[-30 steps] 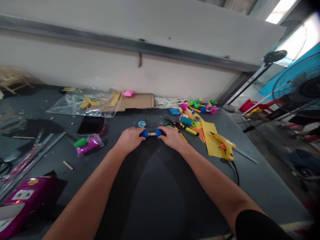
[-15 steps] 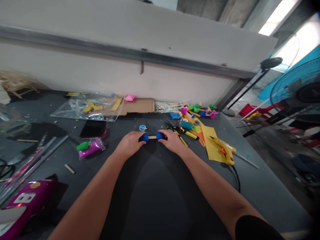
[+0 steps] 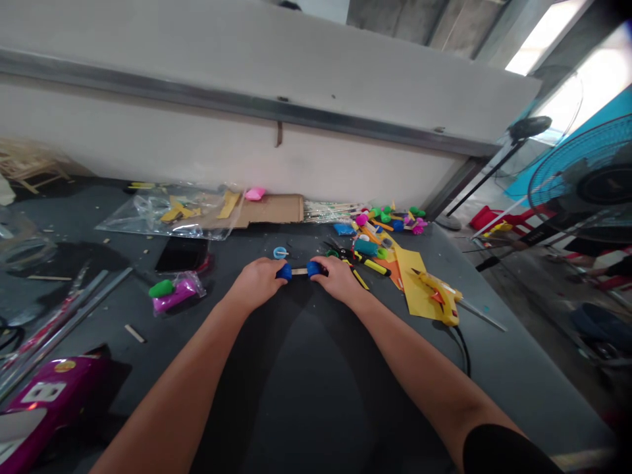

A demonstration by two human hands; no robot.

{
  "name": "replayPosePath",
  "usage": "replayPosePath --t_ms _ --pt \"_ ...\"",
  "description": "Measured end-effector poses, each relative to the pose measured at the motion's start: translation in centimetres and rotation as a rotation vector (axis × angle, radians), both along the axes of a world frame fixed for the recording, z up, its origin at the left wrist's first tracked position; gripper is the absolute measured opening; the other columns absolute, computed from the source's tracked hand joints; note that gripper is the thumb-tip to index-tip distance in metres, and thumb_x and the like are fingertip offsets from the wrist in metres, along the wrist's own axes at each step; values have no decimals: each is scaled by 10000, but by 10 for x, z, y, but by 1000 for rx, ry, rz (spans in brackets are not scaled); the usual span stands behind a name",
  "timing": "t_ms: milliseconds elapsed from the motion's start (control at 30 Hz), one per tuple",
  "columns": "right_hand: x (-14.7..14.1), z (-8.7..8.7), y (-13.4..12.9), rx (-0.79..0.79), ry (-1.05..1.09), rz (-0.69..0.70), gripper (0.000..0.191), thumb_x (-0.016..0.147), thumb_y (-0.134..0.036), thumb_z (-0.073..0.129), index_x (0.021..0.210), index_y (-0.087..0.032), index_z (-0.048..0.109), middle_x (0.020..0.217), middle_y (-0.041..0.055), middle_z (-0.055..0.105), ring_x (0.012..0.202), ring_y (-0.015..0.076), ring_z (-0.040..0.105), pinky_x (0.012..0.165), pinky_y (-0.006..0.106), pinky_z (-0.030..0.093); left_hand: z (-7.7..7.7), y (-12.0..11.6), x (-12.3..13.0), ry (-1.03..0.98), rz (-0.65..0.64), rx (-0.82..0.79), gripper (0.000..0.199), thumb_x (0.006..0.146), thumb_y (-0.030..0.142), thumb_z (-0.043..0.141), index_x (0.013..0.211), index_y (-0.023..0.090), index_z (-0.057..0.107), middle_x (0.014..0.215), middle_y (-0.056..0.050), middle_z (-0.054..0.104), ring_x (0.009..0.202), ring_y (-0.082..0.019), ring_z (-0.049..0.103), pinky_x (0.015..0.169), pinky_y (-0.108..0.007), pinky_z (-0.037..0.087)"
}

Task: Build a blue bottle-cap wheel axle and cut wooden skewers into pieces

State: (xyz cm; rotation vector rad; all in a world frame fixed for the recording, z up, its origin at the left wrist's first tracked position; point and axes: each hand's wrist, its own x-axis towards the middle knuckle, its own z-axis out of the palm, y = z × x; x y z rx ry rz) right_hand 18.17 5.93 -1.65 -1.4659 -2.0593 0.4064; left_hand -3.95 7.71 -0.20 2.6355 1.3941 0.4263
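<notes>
Two bare hands work at the middle of a dark grey worktable [image 3: 498, 375]. The left hand [image 3: 257, 282] curls closed around one lump of grainy blue modelling clay [image 3: 284, 272], and the right hand [image 3: 336, 278] curls closed around a second lump [image 3: 314, 268]. The two lumps sit on the ends of one flat wooden craft stick [image 3: 299, 271], held level just above the table, with its bare middle showing between them.

Left of the hands, a small clear plastic bag [image 3: 190, 284] holds a magenta clay lump [image 3: 170, 300], and a green clay lump [image 3: 160, 288] lies at its end. Farther off, a larger clear plastic bag [image 3: 148, 214] holds flat yellow pieces. To the right, a yellow glue gun [image 3: 439, 296] lies on a yellow paper sheet [image 3: 412, 280].
</notes>
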Motion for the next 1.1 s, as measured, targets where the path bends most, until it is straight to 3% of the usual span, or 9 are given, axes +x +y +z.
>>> replayPosePath --t_ms 733,1100 --pt "0 0 1 17 -62 12 366 721 -215 702 1076 -172 624 856 52 598 767 163 536 744 281 433 8 -4 4 40 32 -15 282 759 282 605 1027 197 628 983 -89 675 956 -248 613 848 -335 448" --pt "1 2 0 -12 -7 37 367 726 -194 687 1085 -201 608 933 60 617 865 187 552 802 323 431 -2 -2 0 -16 12 -22 303 776 299 589 1065 212 598 1037 -77 661 1006 -242 589 887 -346 435"
